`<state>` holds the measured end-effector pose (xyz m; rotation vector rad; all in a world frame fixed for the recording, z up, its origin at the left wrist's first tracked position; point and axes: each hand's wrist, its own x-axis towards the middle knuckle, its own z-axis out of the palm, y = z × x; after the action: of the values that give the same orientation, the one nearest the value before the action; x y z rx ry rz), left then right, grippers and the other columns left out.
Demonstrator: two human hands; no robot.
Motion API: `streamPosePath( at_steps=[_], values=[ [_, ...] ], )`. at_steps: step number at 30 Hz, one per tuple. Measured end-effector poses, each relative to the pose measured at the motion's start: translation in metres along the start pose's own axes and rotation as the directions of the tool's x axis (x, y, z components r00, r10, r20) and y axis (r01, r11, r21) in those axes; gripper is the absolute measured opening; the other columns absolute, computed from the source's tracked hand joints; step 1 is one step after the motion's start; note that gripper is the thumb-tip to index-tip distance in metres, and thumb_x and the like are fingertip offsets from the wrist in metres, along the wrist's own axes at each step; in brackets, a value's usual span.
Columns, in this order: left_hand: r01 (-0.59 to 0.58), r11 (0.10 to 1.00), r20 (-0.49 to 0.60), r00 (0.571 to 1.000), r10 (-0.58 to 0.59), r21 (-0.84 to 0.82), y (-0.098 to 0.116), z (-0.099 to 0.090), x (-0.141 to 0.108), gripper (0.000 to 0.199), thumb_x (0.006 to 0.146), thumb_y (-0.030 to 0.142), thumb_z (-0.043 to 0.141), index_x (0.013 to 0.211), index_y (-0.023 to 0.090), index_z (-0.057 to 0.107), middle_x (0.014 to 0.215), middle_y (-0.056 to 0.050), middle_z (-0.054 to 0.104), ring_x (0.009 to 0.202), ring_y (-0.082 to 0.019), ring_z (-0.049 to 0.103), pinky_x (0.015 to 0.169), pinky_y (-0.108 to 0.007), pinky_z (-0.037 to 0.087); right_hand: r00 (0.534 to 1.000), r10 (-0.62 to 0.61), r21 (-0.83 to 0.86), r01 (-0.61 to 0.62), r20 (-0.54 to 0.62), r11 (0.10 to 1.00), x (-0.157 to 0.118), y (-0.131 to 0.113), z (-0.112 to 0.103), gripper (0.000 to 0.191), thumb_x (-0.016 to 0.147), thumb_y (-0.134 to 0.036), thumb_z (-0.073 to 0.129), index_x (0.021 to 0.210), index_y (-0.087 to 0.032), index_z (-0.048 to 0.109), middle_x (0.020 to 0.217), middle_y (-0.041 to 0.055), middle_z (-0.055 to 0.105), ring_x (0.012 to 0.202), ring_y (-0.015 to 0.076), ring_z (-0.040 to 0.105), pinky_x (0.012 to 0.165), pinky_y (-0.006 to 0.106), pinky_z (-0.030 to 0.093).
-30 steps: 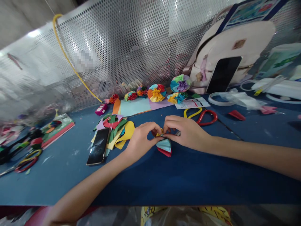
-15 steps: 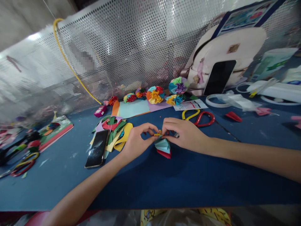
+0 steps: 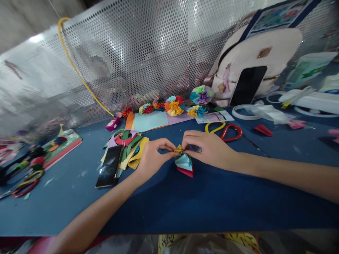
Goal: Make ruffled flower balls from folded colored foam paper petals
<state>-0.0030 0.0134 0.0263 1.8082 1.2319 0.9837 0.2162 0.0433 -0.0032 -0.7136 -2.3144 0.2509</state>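
Observation:
A small folded paper piece [image 3: 184, 162], with yellow, light blue and red layers, is held above the blue table between my hands. My left hand [image 3: 156, 155] pinches the yellow top part from the left. From the right, my right hand [image 3: 209, 150] pinches the same piece near its top. The light blue and red folds fan out below the fingertips. Just behind my right hand lie scissors with a yellow and a red handle [image 3: 231, 133].
Colourful paper flowers [image 3: 175, 106] stand along the perforated metal screen [image 3: 159, 46]. A phone [image 3: 109, 166] lies by paper scraps [image 3: 139, 151] at left. At the right back are a white backpack [image 3: 265, 49], another phone [image 3: 248, 85] and a tape roll [image 3: 245, 112].
The yellow part between my fingertips sticks up a little more than before. My hands stay in nearly the same place, and the view has shifted slightly.

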Motion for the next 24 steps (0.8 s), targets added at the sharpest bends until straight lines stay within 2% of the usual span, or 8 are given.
streamPosePath(
  at_steps=[4,11,14,18,24],
  values=[
    [-0.011,1.0,-0.004,1.0,0.011,0.006,0.002,0.0,-0.002,0.011,0.074,0.01,0.081,0.073,0.019,0.074,0.073,0.001,0.077,0.07,-0.016,0.073,0.071,-0.026,0.056,0.999,-0.038,-0.075,0.038,0.001,0.996,0.003,-0.002,-0.003,0.011,0.091,-0.015,0.065,0.084,-0.021,0.061,0.085,0.0005,0.064,0.079,0.0167,0.062,0.061,0.026,0.038],
    [-0.103,0.975,-0.023,0.994,0.11,0.198,-0.002,0.002,-0.005,0.009,0.079,0.014,0.082,0.079,0.022,0.078,0.077,0.001,0.078,0.077,-0.019,0.071,0.076,-0.031,0.053,0.998,-0.037,-0.133,0.043,0.046,0.99,0.005,-0.003,-0.005,0.015,0.091,-0.012,0.062,0.08,-0.022,0.058,0.083,0.001,0.063,0.079,0.0171,0.06,0.059,0.027,0.034],
    [-0.118,0.976,-0.025,0.992,0.125,0.185,-0.004,0.006,-0.003,0.009,0.079,0.015,0.083,0.082,0.021,0.078,0.079,0.001,0.078,0.077,-0.018,0.07,0.077,-0.031,0.051,0.999,-0.01,-0.086,0.013,0.032,0.996,0.004,-0.003,-0.004,0.014,0.092,-0.013,0.062,0.081,-0.021,0.059,0.083,0.0003,0.061,0.076,0.016,0.059,0.06,0.026,0.034],
    [-0.079,0.985,-0.01,0.997,0.081,0.156,-0.006,0.01,-0.002,0.009,0.077,0.012,0.08,0.081,0.02,0.076,0.077,0.002,0.076,0.073,-0.016,0.067,0.076,-0.029,0.05,0.999,0.031,-0.029,-0.029,0.042,0.999,0.002,-0.002,-0.004,0.012,0.092,-0.016,0.063,0.082,-0.021,0.059,0.084,-0.0006,0.06,0.073,0.0143,0.057,0.059,0.026,0.034],
    [-0.091,0.994,-0.019,0.996,0.093,0.057,-0.011,0.011,0.0,0.008,0.078,0.012,0.075,0.079,0.018,0.071,0.073,0.002,0.071,0.07,-0.013,0.065,0.069,-0.024,0.05,0.998,0.021,0.015,-0.022,0.066,1.0,0.003,0.0,-0.003,0.007,0.099,-0.021,0.06,0.093,-0.022,0.064,0.092,0.0006,0.063,0.079,0.0152,0.06,0.062,0.026,0.036]
  ],
)
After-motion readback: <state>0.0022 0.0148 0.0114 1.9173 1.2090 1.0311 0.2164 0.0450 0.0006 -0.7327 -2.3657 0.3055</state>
